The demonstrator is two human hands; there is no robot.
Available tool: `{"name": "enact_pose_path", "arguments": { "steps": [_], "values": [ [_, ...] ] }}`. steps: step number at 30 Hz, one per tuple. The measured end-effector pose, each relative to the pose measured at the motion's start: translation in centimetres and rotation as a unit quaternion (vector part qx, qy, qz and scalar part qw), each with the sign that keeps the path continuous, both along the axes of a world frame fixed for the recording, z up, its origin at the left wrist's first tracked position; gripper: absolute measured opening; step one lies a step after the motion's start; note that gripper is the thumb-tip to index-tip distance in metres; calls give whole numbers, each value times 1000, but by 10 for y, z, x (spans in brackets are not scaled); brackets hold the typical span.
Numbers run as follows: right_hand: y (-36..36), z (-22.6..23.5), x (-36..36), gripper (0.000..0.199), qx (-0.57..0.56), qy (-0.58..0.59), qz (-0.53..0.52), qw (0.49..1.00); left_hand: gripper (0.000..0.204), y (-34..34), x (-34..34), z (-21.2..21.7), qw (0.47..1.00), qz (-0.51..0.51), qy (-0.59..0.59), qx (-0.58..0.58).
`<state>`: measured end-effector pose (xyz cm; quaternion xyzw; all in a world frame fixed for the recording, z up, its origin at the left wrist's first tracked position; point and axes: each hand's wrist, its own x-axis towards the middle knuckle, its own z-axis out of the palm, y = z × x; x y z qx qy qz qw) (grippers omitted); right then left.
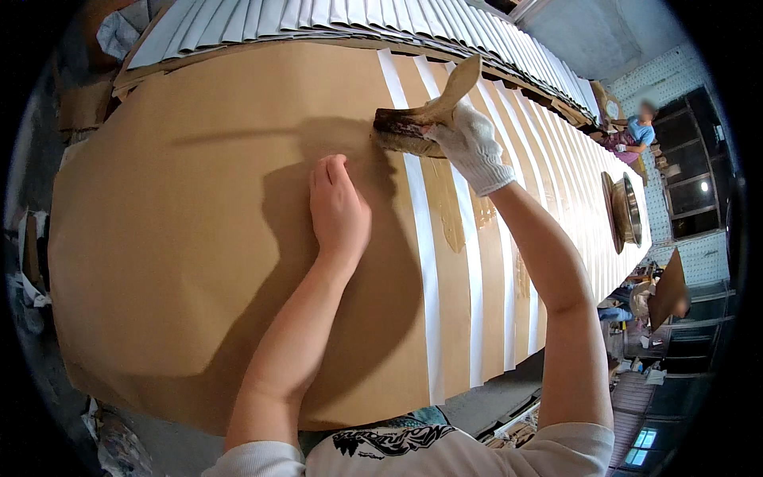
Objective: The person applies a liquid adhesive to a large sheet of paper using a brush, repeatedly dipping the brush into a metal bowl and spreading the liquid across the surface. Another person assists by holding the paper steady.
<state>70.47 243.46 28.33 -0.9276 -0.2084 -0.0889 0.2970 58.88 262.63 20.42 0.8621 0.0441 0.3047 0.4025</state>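
My right hand (470,147), in a white knit glove, is closed round a wide brush (459,83). Its pale wooden handle sticks up past the hand, and its dark, stained head points left over the white-edged strips. My bare left hand (340,208) is just left of these strips, over a large brown paper sheet (191,238). Its fingers are bent and held together, with nothing visible in them; the palm side is partly hidden. Below the brush, wet, shiny glue streaks (453,222) cross the overlapping sheets, whose white edges (429,302) form a staggered row running right.
Along the far side lies a long row of overlapping white-grey sheets (278,20). A metal bowl (628,208) stands at the right end of the papers. One person in blue (640,131) is at the far right; another person (620,306) is nearer, beside a brown board (669,288).
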Motion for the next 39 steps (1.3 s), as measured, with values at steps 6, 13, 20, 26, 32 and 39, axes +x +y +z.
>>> {"name": "enact_pose_path", "arguments": {
  "steps": [6,13,20,26,32,39],
  "values": [
    [13,4,13,33,-88,-9,-57,994,23,-4,-10,-6,1000,0,-14,7],
    [18,6,54,38,-88,-23,-52,994,35,-7,-12,8,999,-39,6,-30],
    [41,11,78,37,-136,-56,-79,986,33,-6,-8,5,999,-28,2,-38],
    [43,-2,113,37,-170,-108,-86,976,28,-9,-1,1,999,-18,-3,-31],
    [62,-4,141,32,-166,-102,-108,975,25,-8,4,1,1000,2,-2,-13],
    [73,-26,186,33,-185,-132,-120,966,22,-7,1,0,1000,0,0,-13]
  ]
}}
